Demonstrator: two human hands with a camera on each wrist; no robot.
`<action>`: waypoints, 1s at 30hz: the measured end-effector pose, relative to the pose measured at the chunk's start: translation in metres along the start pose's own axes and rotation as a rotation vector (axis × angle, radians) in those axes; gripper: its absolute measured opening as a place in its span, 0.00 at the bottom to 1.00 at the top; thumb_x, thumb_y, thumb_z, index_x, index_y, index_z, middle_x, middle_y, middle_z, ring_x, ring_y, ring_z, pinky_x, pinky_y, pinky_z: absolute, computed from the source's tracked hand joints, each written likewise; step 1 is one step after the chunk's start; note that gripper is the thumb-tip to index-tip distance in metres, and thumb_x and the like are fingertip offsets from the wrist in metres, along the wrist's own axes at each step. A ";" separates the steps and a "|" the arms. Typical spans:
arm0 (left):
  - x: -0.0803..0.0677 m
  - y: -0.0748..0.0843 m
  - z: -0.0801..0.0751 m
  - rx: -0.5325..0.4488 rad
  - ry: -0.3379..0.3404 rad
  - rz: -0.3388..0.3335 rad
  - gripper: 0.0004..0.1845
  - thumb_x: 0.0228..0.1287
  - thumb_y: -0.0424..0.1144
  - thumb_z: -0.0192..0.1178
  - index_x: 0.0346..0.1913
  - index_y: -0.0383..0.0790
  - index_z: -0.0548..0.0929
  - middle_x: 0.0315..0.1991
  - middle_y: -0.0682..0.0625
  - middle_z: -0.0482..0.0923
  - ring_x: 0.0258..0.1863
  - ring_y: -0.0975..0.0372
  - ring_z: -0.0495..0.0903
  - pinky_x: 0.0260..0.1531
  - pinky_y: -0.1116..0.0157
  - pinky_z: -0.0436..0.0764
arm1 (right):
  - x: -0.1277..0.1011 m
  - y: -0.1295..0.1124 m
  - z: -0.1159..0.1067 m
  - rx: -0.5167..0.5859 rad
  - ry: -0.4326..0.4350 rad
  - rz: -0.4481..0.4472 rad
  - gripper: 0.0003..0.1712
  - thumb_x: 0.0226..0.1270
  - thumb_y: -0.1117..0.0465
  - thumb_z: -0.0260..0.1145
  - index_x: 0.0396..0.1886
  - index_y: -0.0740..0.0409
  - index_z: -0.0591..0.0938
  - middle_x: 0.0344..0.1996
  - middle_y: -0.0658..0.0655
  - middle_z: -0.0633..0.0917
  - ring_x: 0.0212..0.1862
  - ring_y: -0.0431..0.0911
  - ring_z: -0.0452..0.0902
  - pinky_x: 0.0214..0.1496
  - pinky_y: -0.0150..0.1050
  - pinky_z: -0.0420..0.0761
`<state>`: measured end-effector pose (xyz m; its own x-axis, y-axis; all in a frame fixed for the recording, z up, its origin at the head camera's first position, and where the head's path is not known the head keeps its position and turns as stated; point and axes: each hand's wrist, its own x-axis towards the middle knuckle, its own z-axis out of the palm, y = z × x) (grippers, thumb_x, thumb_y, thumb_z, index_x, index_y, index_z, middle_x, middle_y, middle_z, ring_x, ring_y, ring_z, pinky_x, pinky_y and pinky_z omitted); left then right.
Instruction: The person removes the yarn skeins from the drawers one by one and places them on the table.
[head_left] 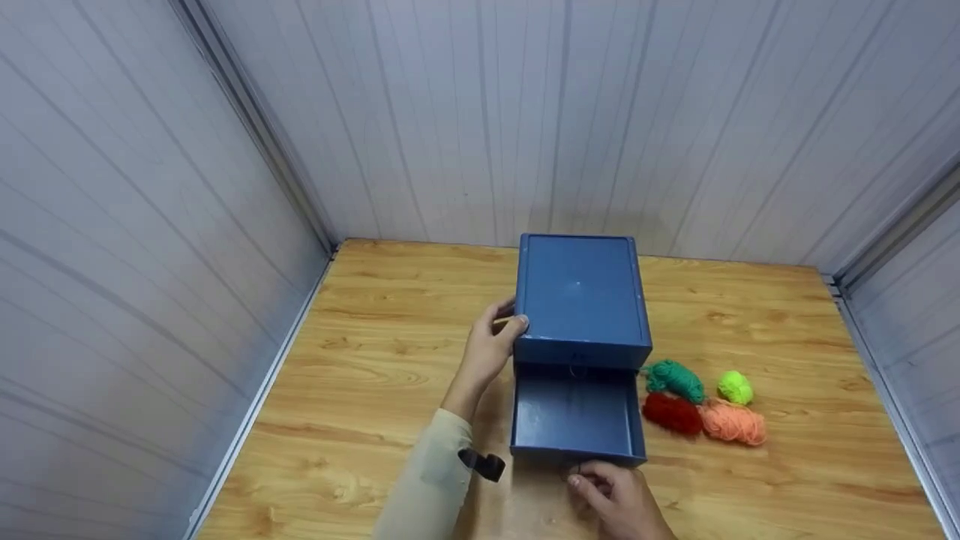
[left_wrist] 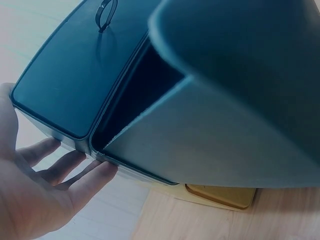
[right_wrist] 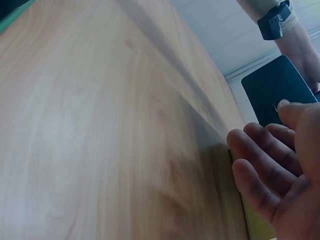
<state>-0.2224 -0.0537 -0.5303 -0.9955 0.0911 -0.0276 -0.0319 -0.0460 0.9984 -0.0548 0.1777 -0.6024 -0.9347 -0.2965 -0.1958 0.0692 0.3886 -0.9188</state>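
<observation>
A dark blue drawer cabinet [head_left: 581, 289] stands on the wooden table, one drawer [head_left: 574, 412] pulled out below a shut upper drawer. The inside visible from above holds nothing. My left hand [head_left: 487, 345] presses its fingers along the cabinet's left side, with the thumb at the front corner. In the left wrist view, the fingertips [left_wrist: 102, 172] touch that side, and a loop handle [left_wrist: 105, 17] shows on the upper drawer. At the pulled-out drawer's front, my right hand [head_left: 619, 499] pinches its small handle [right_wrist: 275, 106] between thumb and finger.
Right of the cabinet lie green yarn [head_left: 675, 380], red yarn [head_left: 673, 413], peach yarn [head_left: 733, 422] and a neon yellow ball of yarn [head_left: 735, 388]. A yellow part [left_wrist: 220, 196] shows beneath the open drawer. Pale panelled walls [head_left: 480, 127] enclose the table [head_left: 375, 337].
</observation>
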 end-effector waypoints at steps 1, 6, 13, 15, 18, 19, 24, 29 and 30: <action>0.000 0.000 0.000 -0.001 0.000 0.001 0.29 0.72 0.43 0.60 0.73 0.40 0.72 0.66 0.40 0.75 0.62 0.51 0.78 0.53 0.55 0.84 | 0.000 -0.001 0.000 -0.007 0.006 0.005 0.18 0.73 0.50 0.67 0.44 0.60 0.88 0.36 0.54 0.90 0.34 0.48 0.87 0.33 0.33 0.83; 0.000 -0.002 -0.001 0.001 -0.001 -0.003 0.29 0.72 0.43 0.60 0.73 0.40 0.72 0.66 0.40 0.75 0.62 0.50 0.78 0.53 0.55 0.84 | 0.000 -0.004 0.000 -0.047 0.031 0.008 0.14 0.73 0.52 0.67 0.40 0.59 0.88 0.35 0.52 0.90 0.32 0.41 0.85 0.33 0.32 0.82; 0.000 -0.001 -0.001 -0.001 0.008 -0.003 0.29 0.71 0.43 0.61 0.73 0.40 0.72 0.66 0.40 0.75 0.62 0.50 0.77 0.53 0.55 0.84 | 0.004 -0.006 -0.003 -0.018 0.095 -0.046 0.12 0.74 0.55 0.67 0.39 0.60 0.87 0.31 0.59 0.89 0.29 0.47 0.87 0.30 0.38 0.85; 0.000 0.000 -0.001 -0.003 0.008 -0.008 0.29 0.71 0.43 0.61 0.73 0.40 0.72 0.66 0.40 0.75 0.62 0.50 0.78 0.53 0.55 0.84 | 0.006 -0.006 -0.005 -0.012 0.103 -0.050 0.11 0.74 0.56 0.67 0.39 0.61 0.87 0.31 0.61 0.89 0.29 0.49 0.87 0.31 0.42 0.87; -0.001 0.001 -0.001 -0.001 0.007 -0.010 0.30 0.71 0.43 0.61 0.73 0.40 0.72 0.66 0.40 0.75 0.63 0.50 0.77 0.54 0.55 0.84 | 0.010 -0.006 -0.008 -0.014 0.112 -0.067 0.11 0.74 0.57 0.67 0.39 0.61 0.86 0.32 0.62 0.89 0.29 0.49 0.87 0.32 0.45 0.87; -0.001 0.001 -0.001 -0.003 0.007 -0.009 0.30 0.71 0.43 0.61 0.73 0.40 0.72 0.66 0.40 0.75 0.63 0.50 0.77 0.54 0.55 0.84 | 0.011 -0.006 -0.009 -0.021 0.118 -0.076 0.10 0.74 0.58 0.67 0.39 0.61 0.86 0.32 0.62 0.89 0.29 0.49 0.87 0.32 0.45 0.87; 0.000 0.001 -0.001 -0.006 0.005 -0.010 0.30 0.71 0.43 0.60 0.73 0.39 0.72 0.66 0.40 0.75 0.63 0.50 0.78 0.54 0.55 0.84 | 0.019 -0.007 -0.012 -0.079 0.158 -0.120 0.10 0.74 0.56 0.67 0.37 0.59 0.87 0.29 0.60 0.89 0.24 0.42 0.84 0.26 0.36 0.84; 0.000 0.001 -0.001 -0.010 -0.008 0.002 0.29 0.72 0.42 0.60 0.73 0.38 0.71 0.66 0.39 0.75 0.61 0.51 0.78 0.53 0.55 0.85 | 0.025 -0.009 -0.012 -0.083 0.195 -0.106 0.10 0.73 0.55 0.68 0.35 0.56 0.87 0.28 0.59 0.88 0.23 0.44 0.83 0.25 0.32 0.80; 0.000 0.001 -0.001 -0.014 -0.011 0.007 0.29 0.72 0.41 0.60 0.73 0.38 0.71 0.66 0.38 0.75 0.61 0.50 0.78 0.53 0.55 0.85 | 0.027 -0.009 -0.011 -0.080 0.199 -0.097 0.10 0.73 0.55 0.68 0.35 0.56 0.87 0.29 0.60 0.88 0.23 0.44 0.83 0.26 0.32 0.80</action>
<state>-0.2222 -0.0547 -0.5290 -0.9946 0.1014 -0.0201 -0.0264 -0.0610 0.9978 -0.0844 0.1762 -0.5952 -0.9865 -0.1611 -0.0288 -0.0452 0.4372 -0.8982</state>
